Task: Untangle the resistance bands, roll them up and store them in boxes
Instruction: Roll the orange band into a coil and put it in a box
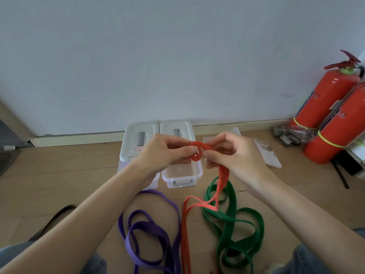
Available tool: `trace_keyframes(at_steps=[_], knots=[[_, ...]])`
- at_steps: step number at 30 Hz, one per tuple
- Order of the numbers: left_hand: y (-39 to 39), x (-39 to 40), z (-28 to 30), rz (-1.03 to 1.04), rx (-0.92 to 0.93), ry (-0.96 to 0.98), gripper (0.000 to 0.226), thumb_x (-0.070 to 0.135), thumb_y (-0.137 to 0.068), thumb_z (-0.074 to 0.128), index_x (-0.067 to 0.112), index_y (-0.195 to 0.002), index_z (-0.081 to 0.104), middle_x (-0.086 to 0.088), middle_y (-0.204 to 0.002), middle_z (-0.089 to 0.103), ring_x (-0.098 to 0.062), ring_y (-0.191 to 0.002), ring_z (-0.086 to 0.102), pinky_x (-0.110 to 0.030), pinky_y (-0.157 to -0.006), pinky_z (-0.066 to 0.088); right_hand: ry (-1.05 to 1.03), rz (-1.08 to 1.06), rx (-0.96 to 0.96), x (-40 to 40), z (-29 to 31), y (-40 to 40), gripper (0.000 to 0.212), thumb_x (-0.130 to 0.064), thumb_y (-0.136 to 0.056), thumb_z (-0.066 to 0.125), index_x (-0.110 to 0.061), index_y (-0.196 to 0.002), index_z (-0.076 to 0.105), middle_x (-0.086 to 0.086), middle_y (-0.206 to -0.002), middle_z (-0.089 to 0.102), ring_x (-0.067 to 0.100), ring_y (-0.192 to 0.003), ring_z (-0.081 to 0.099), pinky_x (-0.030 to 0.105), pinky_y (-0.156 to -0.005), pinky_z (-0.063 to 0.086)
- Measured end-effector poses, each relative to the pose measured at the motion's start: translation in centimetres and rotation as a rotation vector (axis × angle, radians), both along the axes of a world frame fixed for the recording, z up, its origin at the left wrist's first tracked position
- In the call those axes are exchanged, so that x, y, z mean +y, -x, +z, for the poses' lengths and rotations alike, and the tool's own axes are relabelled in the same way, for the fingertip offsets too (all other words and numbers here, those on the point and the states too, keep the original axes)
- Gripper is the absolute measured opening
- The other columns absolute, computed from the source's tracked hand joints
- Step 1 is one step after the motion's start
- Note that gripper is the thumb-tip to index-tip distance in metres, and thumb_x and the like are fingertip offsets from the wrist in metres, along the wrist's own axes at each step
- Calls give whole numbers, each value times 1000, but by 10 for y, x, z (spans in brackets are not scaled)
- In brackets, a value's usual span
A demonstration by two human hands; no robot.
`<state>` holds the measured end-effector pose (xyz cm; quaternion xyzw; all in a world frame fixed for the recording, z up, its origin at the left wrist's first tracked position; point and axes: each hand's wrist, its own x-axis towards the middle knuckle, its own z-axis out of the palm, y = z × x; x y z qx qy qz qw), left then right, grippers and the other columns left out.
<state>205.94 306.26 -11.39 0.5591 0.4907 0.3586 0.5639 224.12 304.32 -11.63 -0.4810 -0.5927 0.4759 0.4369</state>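
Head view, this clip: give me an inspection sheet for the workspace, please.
Surface: wooden floor, meeting a pale wall.
Job's things: red band being rolled, its tail trailing to the floor; purple band and green band loose on the floor; two clear boxes, left box lidded, right box open with its lid tilted back.
Clutter: flat white packaging; bag of dark items.
Hands: left hand pinches the red coil; right hand pinches the strap beside it.
Cables: nothing seen.
Surroundings: two fire extinguishers against the wall.
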Motion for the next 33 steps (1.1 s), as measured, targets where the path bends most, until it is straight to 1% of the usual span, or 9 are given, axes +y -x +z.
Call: trace_keyframes(at_steps=[4,7,11,17,20,22,26,29,33], knots=[[0,3,1,127,-119,-13,19,7,-84,64,1,-101,70,-10,-90,73,-7,-72,68,-13,-64,52,48,-18,-13,-1,-7,7,31,-27,-68,74,-9,-90,62,4,-84,74,17,-79,72,36,-79,56],[-3,0,-1,137,-185,36,22,7,-84,63,-1,-103,69,-14,-95,72,-11,-77,68,-14,-68,53,47,-44,15,-2,-10,13,35,-29,-66,75,-8,-89,59,5,-83,74,19,-78,72,36,-79,56],[-4,-4,-3,112,-205,67,19,3,-83,64,-2,-101,68,-16,-97,72,-19,-84,70,-17,-70,55,10,-117,56,0,-12,19,21,-11,-72,77,-7,-83,59,8,-82,72,22,-77,70,34,-74,57],[4,-5,-3,34,49,-22,16,7,-76,74,11,-91,70,0,-87,74,-4,-78,69,-7,-64,47,-92,-87,-109,2,-5,17,16,-5,-75,73,-17,-84,66,-5,-80,71,6,-79,66,27,-77,55],[6,-3,-1,-48,319,-90,14,21,-70,80,32,-70,71,2,-73,72,0,-71,66,-15,-67,44,-254,12,-388,3,-1,18,19,-9,-80,70,-25,-91,69,-12,-88,69,9,-91,61,26,-84,48],[5,-2,-1,-83,342,-103,16,23,-67,81,35,-65,70,4,-72,72,-2,-65,64,-16,-66,45,-291,52,-437,4,0,19,20,-5,-82,67,-20,-95,71,-7,-90,67,10,-92,60,28,-84,48],[6,-1,1,-90,203,-95,13,16,-67,80,27,-71,73,0,-78,74,-5,-72,68,-7,-64,45,-216,18,-293,3,1,18,22,-6,-80,69,-20,-96,71,-6,-91,70,6,-86,64,21,-78,52],[10,1,4,14,-12,-38,15,14,-67,79,14,-81,73,-3,-83,74,-9,-78,70,-8,-65,48,-102,-77,-34,6,5,15,20,-11,-74,75,-17,-90,64,0,-85,72,10,-76,69,20,-69,55],[6,2,2,111,-264,50,29,23,-57,75,9,-82,71,-10,-89,72,-14,-83,70,-15,-72,52,-109,-83,23,4,3,20,19,-8,-73,75,-10,-84,60,6,-85,72,17,-75,70,25,-72,56]])
